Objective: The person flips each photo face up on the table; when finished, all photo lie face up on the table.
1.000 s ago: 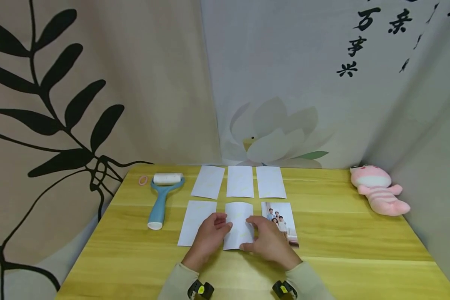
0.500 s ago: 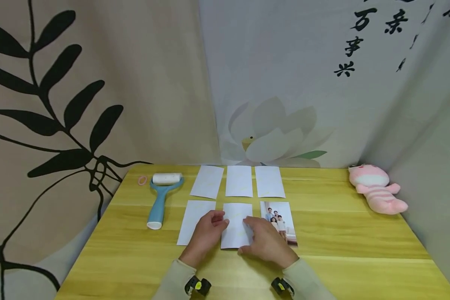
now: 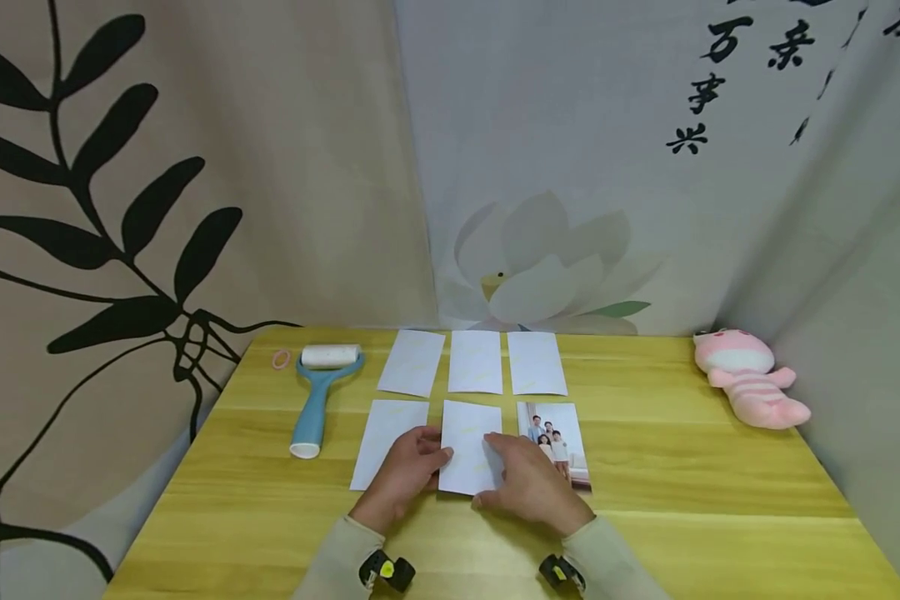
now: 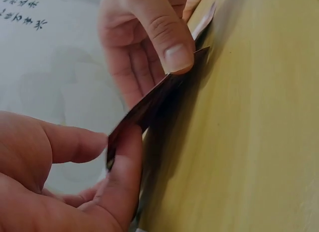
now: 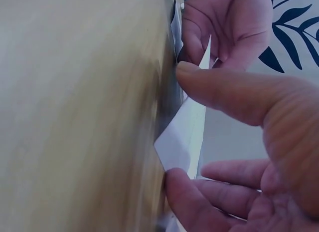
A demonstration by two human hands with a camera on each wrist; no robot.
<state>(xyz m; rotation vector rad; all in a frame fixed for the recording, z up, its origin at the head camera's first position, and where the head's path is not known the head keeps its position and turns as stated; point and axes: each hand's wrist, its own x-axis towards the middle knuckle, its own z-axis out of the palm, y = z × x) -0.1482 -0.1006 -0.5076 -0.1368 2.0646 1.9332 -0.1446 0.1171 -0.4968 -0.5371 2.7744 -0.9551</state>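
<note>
A white-backed photo (image 3: 471, 446) is tilted up off the table in the middle of the front row. Its dark printed underside shows in the left wrist view as a photo edge (image 4: 144, 105). My left hand (image 3: 408, 467) pinches its left edge, thumb on the white side and a finger beneath. With thumb by the bottom edge and a finger at the right side, my right hand (image 3: 532, 483) holds the same photo (image 5: 182, 137). Beside them lie a white-backed photo (image 3: 378, 433) on the left and a face-up family photo (image 3: 576, 442), partly covered by my right hand.
Three white-backed photos form the back row, among them a middle one (image 3: 476, 362). A blue-handled lint roller (image 3: 315, 408) and a small pink ring (image 3: 281, 359) lie left. A pink plush toy (image 3: 753, 379) sits at the right of the wooden table (image 3: 682, 500).
The photo between my hands was bowed, then flattened; its left side is now lifted. My left fingers have slipped under its left edge. The right hand keeps nearly the same place.
</note>
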